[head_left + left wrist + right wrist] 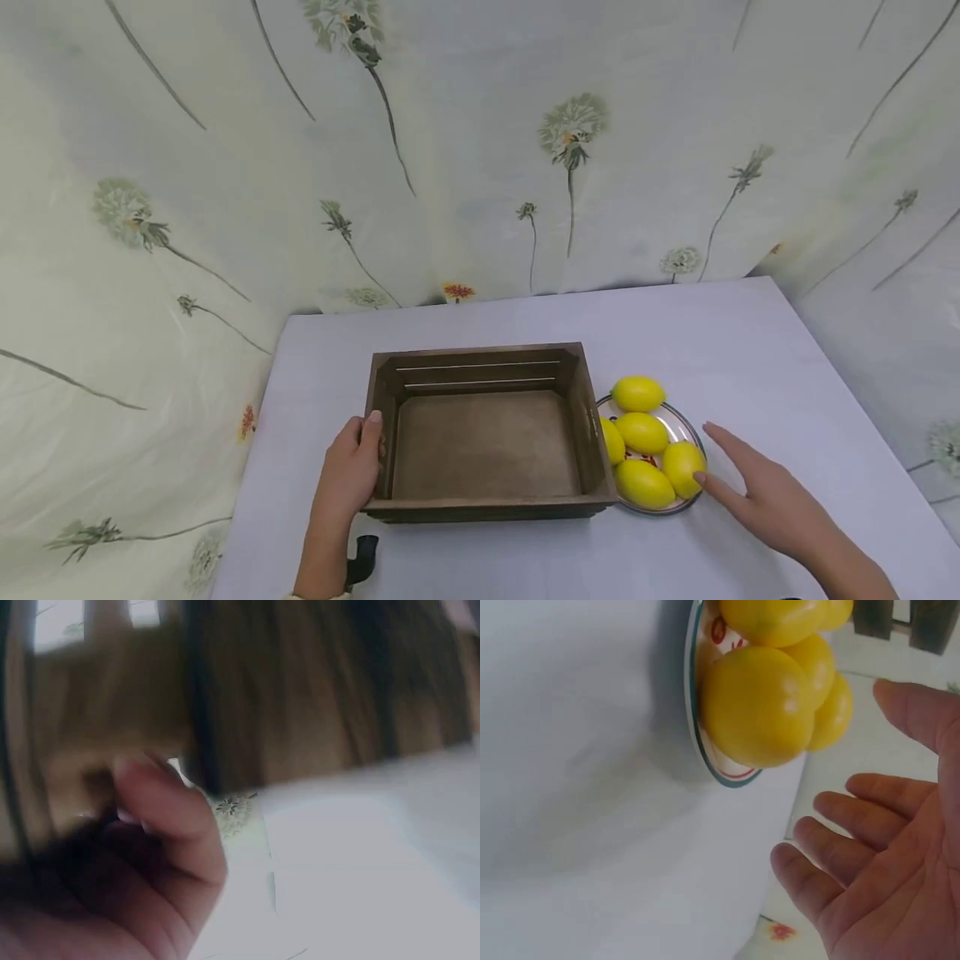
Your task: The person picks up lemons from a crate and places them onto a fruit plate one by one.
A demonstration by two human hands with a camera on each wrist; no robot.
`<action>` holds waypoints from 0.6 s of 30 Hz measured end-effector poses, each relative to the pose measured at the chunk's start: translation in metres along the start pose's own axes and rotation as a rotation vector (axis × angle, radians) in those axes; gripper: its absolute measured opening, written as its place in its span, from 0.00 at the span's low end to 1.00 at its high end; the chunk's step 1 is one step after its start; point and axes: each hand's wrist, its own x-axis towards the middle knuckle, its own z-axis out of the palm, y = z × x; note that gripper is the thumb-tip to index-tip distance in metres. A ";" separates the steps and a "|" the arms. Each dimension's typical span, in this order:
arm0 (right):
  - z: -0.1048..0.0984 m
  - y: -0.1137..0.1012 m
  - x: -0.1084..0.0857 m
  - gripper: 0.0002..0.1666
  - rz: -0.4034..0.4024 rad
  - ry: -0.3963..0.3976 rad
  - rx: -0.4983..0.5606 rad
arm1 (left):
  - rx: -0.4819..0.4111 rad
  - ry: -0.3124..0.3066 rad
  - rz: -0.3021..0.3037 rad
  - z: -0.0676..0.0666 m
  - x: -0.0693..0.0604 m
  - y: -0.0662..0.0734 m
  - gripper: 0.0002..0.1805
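A brown slatted wooden crate [487,446] stands on the table with nothing inside. My left hand [348,467] grips its left side, thumb over the rim; the left wrist view shows the curled fingers [176,817] against the blurred slats. Right of the crate, several yellow lemons [642,433] lie on a round plate [681,423] with a dark rim, partly hidden by the crate's edge. My right hand [780,504] is spread just right of the plate, holding nothing. In the right wrist view its fingers [840,847] are apart from the nearest lemon [754,709].
A white cloth [780,375] covers the table. Behind and beside it hangs a pale curtain [465,167] printed with dandelions. Part of a black curved object [365,557] shows beside my left wrist.
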 end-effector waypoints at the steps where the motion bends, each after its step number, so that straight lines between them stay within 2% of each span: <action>1: -0.001 -0.002 0.000 0.50 0.000 0.011 0.001 | -0.006 -0.011 0.001 -0.003 0.000 -0.002 0.30; 5: -0.005 -0.006 -0.002 0.47 -0.001 0.044 0.004 | -0.021 -0.026 -0.002 -0.011 0.000 -0.009 0.28; 10: -0.009 -0.006 -0.003 0.48 0.017 0.050 0.000 | -0.012 -0.050 -0.002 -0.018 -0.001 -0.009 0.27; 14: -0.012 -0.004 -0.004 0.49 0.016 0.076 -0.020 | 0.077 -0.053 -0.003 -0.028 0.001 -0.010 0.32; 18: -0.015 -0.002 -0.005 0.52 -0.023 0.132 -0.066 | 0.189 0.022 0.013 -0.043 0.004 -0.019 0.37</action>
